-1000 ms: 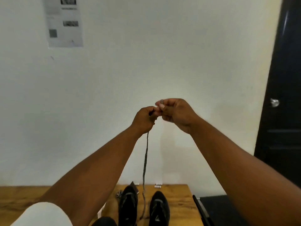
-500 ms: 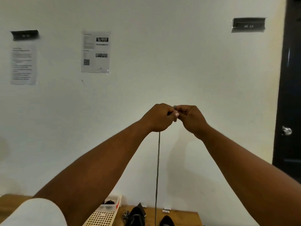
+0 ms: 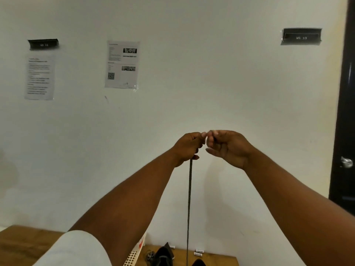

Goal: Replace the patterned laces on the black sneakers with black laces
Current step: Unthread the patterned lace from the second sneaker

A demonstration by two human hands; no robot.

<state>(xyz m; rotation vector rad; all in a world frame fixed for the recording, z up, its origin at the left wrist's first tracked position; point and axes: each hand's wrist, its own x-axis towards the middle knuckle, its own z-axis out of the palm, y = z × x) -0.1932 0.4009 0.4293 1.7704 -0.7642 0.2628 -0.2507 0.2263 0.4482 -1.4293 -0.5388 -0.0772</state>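
Far below the raised hands, at the bottom edge, two black sneakers are sitting on the brown wooden counter point(image 3: 28, 239): the left black sneaker point(image 3: 163, 256) with its tongue standing up, and only the toe of the right black sneaker point(image 3: 197, 263) showing. Between them a long dark patterned lace point(image 3: 189, 204) is hanging straight down from the left hand point(image 3: 187, 145), whose fingers are curling round its upper part. Just beside it, the right hand point(image 3: 228, 146) is pinching the lace's top end between thumb and forefinger, the other fingers loosely bent. Left of the sneakers, a white perforated plastic tray point(image 3: 132, 258) is peeking out from behind the left forearm. Beyond the hands, printed paper sheets point(image 3: 122, 64) and black label strips point(image 3: 301, 36) are sticking to the white wall, and a dark door point(image 3: 345, 112) is standing to the right.
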